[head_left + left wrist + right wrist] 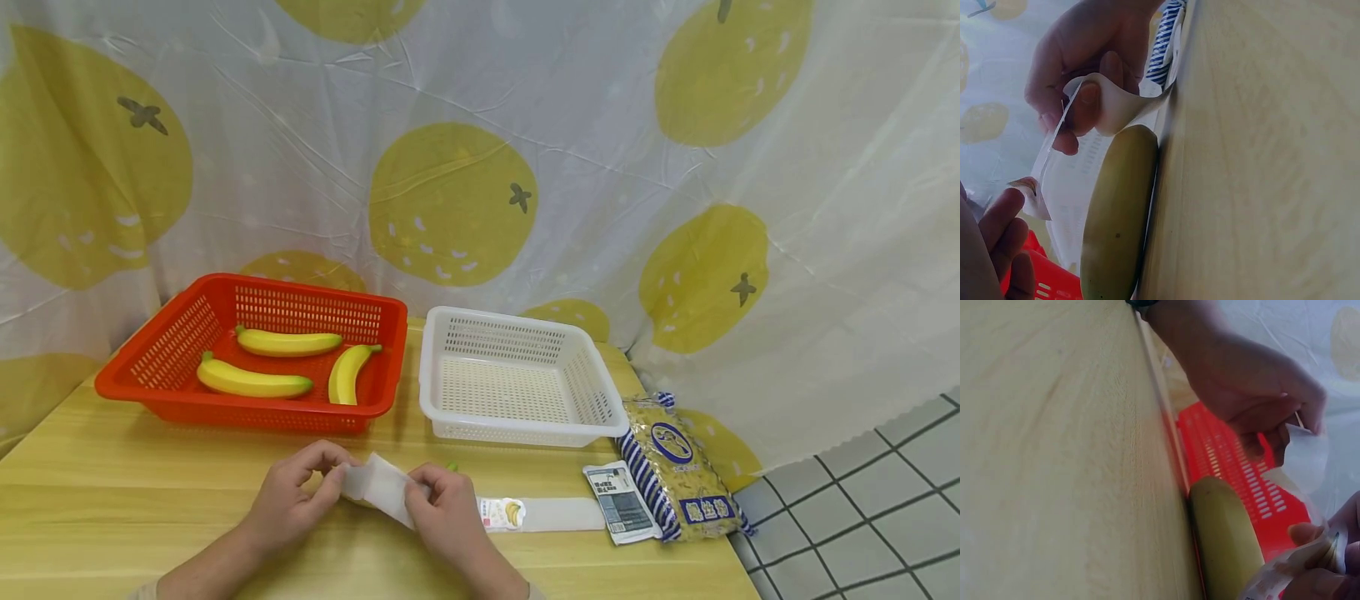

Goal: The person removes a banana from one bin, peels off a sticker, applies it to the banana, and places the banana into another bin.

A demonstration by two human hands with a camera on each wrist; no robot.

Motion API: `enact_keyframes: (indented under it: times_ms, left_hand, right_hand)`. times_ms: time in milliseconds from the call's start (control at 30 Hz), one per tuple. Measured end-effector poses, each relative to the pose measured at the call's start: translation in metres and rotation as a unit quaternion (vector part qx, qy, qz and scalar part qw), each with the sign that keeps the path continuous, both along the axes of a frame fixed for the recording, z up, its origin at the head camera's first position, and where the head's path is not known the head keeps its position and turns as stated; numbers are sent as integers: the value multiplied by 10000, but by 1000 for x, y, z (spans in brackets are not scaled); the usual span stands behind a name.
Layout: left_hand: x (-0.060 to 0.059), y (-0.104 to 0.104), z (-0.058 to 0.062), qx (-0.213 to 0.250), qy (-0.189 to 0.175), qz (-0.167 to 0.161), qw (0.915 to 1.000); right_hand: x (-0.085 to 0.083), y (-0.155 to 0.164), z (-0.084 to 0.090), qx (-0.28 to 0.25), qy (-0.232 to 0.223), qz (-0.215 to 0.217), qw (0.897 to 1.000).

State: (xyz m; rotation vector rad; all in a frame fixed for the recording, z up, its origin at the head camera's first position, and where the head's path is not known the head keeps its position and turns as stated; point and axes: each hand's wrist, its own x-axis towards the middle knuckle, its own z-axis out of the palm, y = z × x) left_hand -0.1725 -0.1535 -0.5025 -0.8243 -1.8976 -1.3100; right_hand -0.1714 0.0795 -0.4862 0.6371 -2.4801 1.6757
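Between my hands runs a white label strip (386, 490), bent up off the wooden table. My left hand (296, 493) pinches its free end between thumb and forefinger. Farther along, my right hand (448, 510) grips the strip with curled fingers. Beyond the right hand the strip lies flat and carries a banana-picture sticker (504, 514). Under the raised strip a yellow banana (1119, 219) rests on the table. From the head view the hands and strip hide nearly all of that banana; only a green tip shows.
At the back left, a red basket (258, 410) holds three bananas (255, 382). A white basket (517, 430) stands beside it. To the right lie a small printed packet (622, 502) and a yellow noodle bag (678, 467). A lemon-print curtain (585, 108) hangs behind the table.
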Motion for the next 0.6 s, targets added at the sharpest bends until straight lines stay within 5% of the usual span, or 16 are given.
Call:
enact_keyframes:
  times_ms: [167, 267, 467, 600]
  left_hand:
    - [-1, -1, 1, 124, 35, -127, 9998]
    - [-1, -1, 2, 112, 77, -95, 9999]
    - [-1, 0, 4, 104, 277, 170, 9994]
    - [-1, 1, 8, 243, 372, 382, 9983]
  right_hand:
    - [0, 1, 0, 110, -253, 206, 9994]
    - [1, 4, 1, 319, -619, 776, 9945]
    - [6, 9, 3, 1552, -1339, 2308, 9512]
    - [9, 9, 3, 1748, -1582, 2384, 9421]
